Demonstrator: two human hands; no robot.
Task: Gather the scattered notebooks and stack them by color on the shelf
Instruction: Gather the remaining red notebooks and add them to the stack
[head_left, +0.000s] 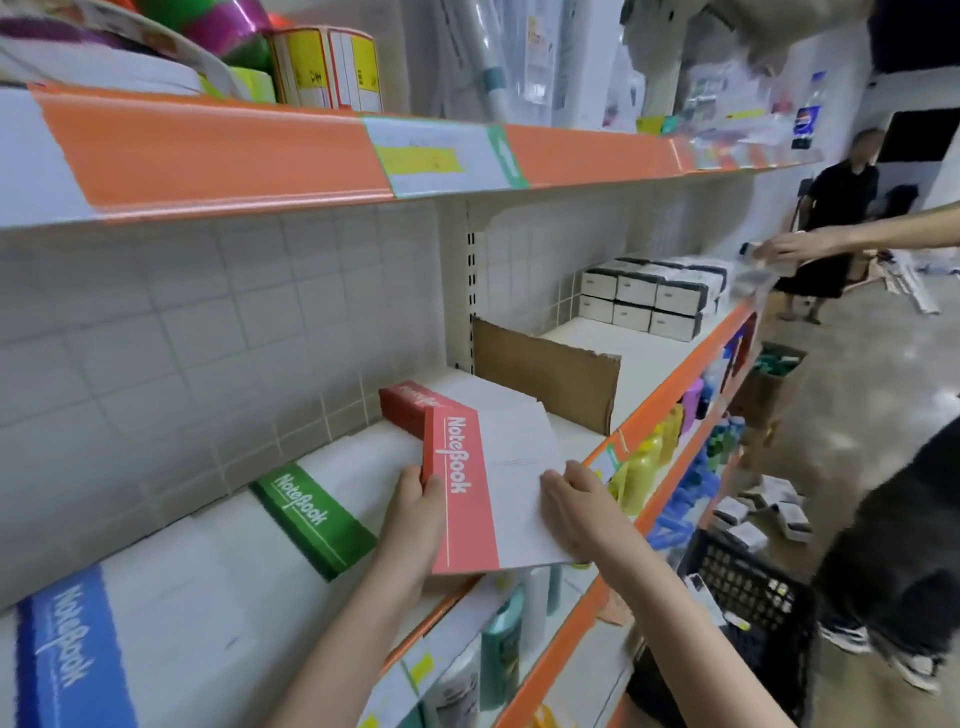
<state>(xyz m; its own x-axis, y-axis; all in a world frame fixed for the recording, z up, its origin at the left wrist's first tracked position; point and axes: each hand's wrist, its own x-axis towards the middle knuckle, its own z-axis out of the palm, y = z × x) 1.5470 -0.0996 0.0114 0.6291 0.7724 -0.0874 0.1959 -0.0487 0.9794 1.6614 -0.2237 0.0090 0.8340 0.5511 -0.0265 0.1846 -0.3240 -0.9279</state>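
red notebooks (467, 483), a small bundle with "notebook" printed on the red spine band, are held over the front edge of the shelf (670, 384), tilted with the near end sticking out past the orange lip. the left hand (415, 512) grips the bundle's left edge, thumb on top of the red band and fingers curled underneath. the right hand (576, 504) lies on the white cover at the right side, fingers bent over its edge (how far they wrap under cannot be told). behind the bundle, toward the back of the shelf, a red stack (410, 405) already lies flat. to its left along the shelf sits a green stack (311, 514), and at the left end a blue stack (67, 649), each well apart from the next. a torn cardboard divider (550, 374) stands upright just right of the red stack. further right, small white boxes (644, 301) are piled near the back. a black plastic basket (748, 597) stands on the floor below.
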